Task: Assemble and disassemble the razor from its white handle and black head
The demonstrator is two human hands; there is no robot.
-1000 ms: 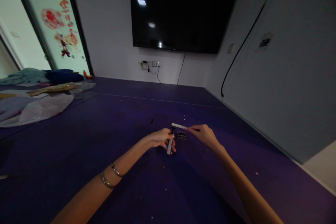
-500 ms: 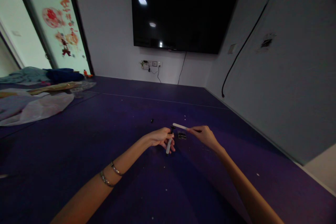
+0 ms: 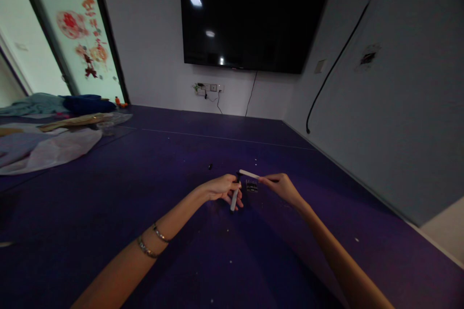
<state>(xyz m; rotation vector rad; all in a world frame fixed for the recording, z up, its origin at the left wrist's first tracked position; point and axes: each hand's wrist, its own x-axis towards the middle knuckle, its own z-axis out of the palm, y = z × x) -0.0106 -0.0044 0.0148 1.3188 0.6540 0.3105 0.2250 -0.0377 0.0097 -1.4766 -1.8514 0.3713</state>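
My left hand is closed around a slim black-and-grey tool that looks like a razor, its dark end up and its grey handle slanting down. From the right, my right hand pinches a flat white stick. The stick's far tip meets or nearly meets the tool's dark end; contact cannot be made out. Just below the stick, a small clear pack with dark pieces in it lies on the purple surface. A little black piece lies beyond my left hand.
Clear plastic bags and folded cloths lie at the left, beside a small orange object. Small white specks dot the surface. A television hangs on the back wall above sockets; a black cable runs down the right wall.
Both hands stay almost in place. The tool in my left hand has turned very slightly, and its lower end sits a touch further right. The white stick is still at its dark end.
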